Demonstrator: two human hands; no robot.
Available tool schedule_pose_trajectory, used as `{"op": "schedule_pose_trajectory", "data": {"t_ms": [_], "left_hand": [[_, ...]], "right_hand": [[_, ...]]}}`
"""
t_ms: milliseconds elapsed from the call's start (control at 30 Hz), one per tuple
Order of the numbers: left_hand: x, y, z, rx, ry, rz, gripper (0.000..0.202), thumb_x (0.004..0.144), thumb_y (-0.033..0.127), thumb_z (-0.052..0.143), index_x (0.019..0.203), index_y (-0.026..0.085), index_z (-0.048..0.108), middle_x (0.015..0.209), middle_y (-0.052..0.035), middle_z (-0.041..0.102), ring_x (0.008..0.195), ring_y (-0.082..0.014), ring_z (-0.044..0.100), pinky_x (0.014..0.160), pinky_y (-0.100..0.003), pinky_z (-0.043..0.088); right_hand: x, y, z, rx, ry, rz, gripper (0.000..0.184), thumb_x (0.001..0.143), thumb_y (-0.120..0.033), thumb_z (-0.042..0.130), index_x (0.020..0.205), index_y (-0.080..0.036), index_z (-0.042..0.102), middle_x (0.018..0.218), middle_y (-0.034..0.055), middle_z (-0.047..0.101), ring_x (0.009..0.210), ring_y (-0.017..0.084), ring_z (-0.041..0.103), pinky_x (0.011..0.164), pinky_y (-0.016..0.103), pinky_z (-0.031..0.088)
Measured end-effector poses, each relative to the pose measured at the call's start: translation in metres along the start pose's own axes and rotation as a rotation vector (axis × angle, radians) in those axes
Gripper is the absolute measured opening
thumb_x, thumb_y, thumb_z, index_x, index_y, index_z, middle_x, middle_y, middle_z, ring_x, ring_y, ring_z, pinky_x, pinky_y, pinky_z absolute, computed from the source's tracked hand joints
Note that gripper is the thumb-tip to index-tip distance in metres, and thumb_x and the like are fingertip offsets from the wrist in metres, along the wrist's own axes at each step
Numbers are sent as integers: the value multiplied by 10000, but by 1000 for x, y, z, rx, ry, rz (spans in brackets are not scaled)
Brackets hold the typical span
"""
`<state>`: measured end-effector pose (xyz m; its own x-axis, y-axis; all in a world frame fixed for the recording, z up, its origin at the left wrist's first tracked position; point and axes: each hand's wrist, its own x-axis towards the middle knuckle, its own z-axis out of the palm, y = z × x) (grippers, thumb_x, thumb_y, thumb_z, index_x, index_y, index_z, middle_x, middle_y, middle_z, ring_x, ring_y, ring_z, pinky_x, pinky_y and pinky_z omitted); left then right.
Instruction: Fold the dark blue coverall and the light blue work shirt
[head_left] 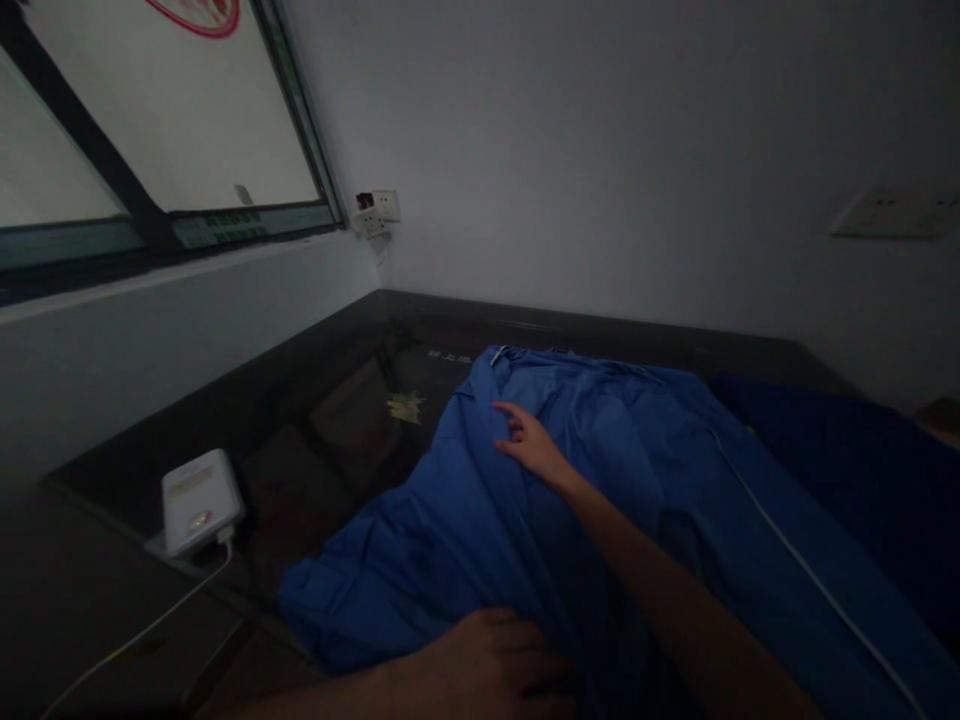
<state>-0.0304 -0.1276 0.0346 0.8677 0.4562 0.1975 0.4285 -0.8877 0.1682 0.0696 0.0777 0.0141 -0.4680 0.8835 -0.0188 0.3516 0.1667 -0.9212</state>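
A blue garment [630, 430] with thin white piping down its right side lies spread and creased over a dark, glossy tabletop [337, 400]. My right hand [534, 448] rests over its upper left part, with the index finger stretched out and the thumb apart from it. Nearer to me, at the bottom edge of the view, my left hand [487, 660] is on the cloth. Its fingers curl down into the fabric, though shadow hides the fingertips. A bunched end of the garment reaches toward the table's front left edge.
A white box-shaped device [201, 500] with a plugged-in white cable [142, 632] sits at the table's left edge. Darker blue cloth [847, 480] lies at the right. Walls, a window [187, 120] and wall sockets [379, 210] border the table.
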Motion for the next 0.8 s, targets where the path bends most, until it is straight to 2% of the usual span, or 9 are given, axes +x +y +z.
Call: {"op": "schedule_pose_trajectory", "data": {"t_ms": [100,167,233,333,433,500,633,700,800], "left_hand": [[-5,-1,-1,-1,-11,-14,184,961,320,459,1051,237,597,1083,4,690,916,-133,630,725,-277,485],[-13,-2,-6,-9,-23,-44,181,955,304,470,1071,235,592,1086,3,686,929,-142,625,743,-275,486],[-22,-1,-13,-28,-32,-76,185,949,288,481,1097,238,582,1096,2,682,945,-150,619,762,-273,488],[-37,2,-21,-52,-35,-113,219,932,259,506,1142,249,563,1089,-22,679,960,-158,614,796,-273,493],[-56,3,-24,7,-23,-227,324,880,188,546,1197,259,545,1116,-50,661,998,-190,599,853,-312,480],[-72,2,-25,79,-33,-325,442,820,137,570,1237,277,530,1181,-58,630,1059,-224,571,912,-368,449],[-114,-6,-30,227,-72,-449,670,729,82,556,1338,344,457,1322,-47,540,1202,-276,467,1034,-488,313],[-134,-12,-35,314,-49,-528,703,710,66,539,1345,356,452,1343,-53,515,1223,-294,438,1042,-519,273],[-157,-19,-38,401,0,-668,637,684,60,530,1274,301,524,1315,-99,505,1176,-321,454,971,-517,336]], "right_hand": [[-3,-14,-10,7,62,-93,517,734,-83,505,1234,-201,571,1133,59,597,830,135,608,758,265,512],[-6,-28,-25,30,104,-158,472,749,-90,465,1185,-200,612,1162,61,608,913,158,613,803,275,498],[-11,-39,-48,-4,104,-181,453,748,-94,463,1154,-203,633,1130,52,629,889,161,617,795,282,496],[-17,-41,-84,-162,-13,-163,425,736,-115,530,1134,-206,644,995,34,649,773,145,606,716,267,497],[-16,-25,-107,-269,-179,-39,402,791,-216,575,1191,-181,602,808,17,644,637,134,587,615,253,490],[-9,-11,-110,-341,-183,46,394,842,-282,553,1215,-158,578,742,18,644,597,136,585,590,254,484],[18,5,-95,-557,57,38,323,885,-327,524,1111,-128,642,918,102,694,785,181,644,731,284,485],[35,6,-84,-637,165,29,331,886,-349,525,1101,-131,650,1038,131,686,920,222,644,810,315,471],[64,5,-67,-690,259,32,403,878,-421,527,1156,-145,624,1137,152,661,1044,277,614,873,366,450]]}}
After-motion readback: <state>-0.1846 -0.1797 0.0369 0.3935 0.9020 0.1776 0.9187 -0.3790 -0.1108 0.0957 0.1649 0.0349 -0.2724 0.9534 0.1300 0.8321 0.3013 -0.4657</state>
